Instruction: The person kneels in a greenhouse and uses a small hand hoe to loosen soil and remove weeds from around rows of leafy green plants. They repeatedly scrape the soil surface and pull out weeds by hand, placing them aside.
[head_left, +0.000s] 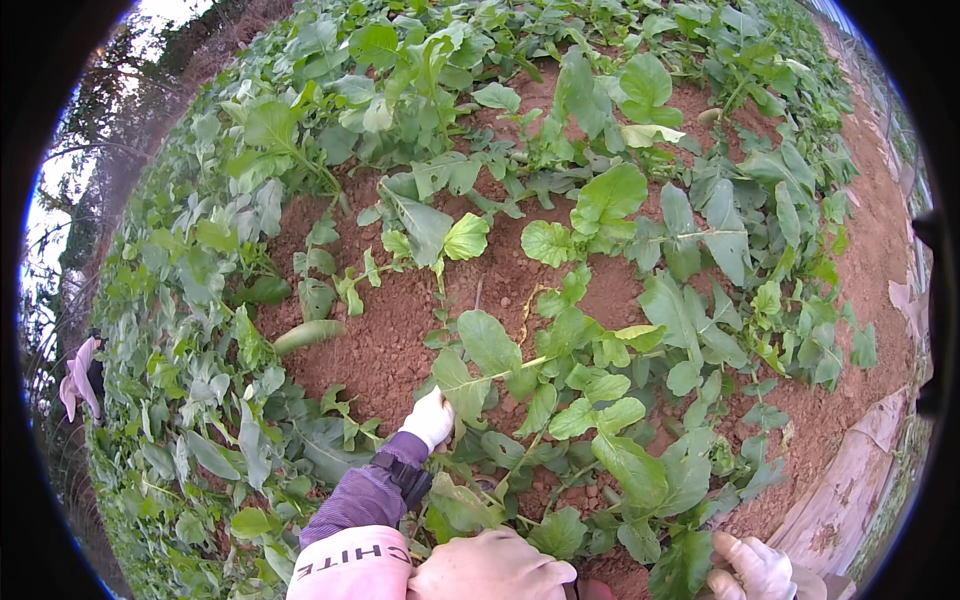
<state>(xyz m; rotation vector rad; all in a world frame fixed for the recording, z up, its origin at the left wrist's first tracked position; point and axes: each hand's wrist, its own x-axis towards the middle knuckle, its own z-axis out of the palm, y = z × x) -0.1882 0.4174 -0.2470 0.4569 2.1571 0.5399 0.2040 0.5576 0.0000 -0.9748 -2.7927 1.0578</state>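
Note:
My left hand (431, 421), in a white glove, is low among broad green leaves (469, 390) of a radish-like plant. Its fingers curl downward, and whether they grip a stem is hidden. At the bottom right, my right hand (750, 568), in a pale glove, has bent fingers beside a large dark green leaf (681, 562); leaves hide what it may hold. A thick pale-green root (309, 335), like a radish, slants out of the reddish soil up and left of my left hand. A yellow withered stem (527, 311) lies on the soil above the leaves.
Dense leafy plants (202, 300) spread on the left and far side. A bare soil strip (874, 247) runs along the right, with torn pale sheeting (847, 480) beside it. Far left, a person in pink clothing (80, 379) is partly visible near trees. Pink clothing (352, 562) shows below me.

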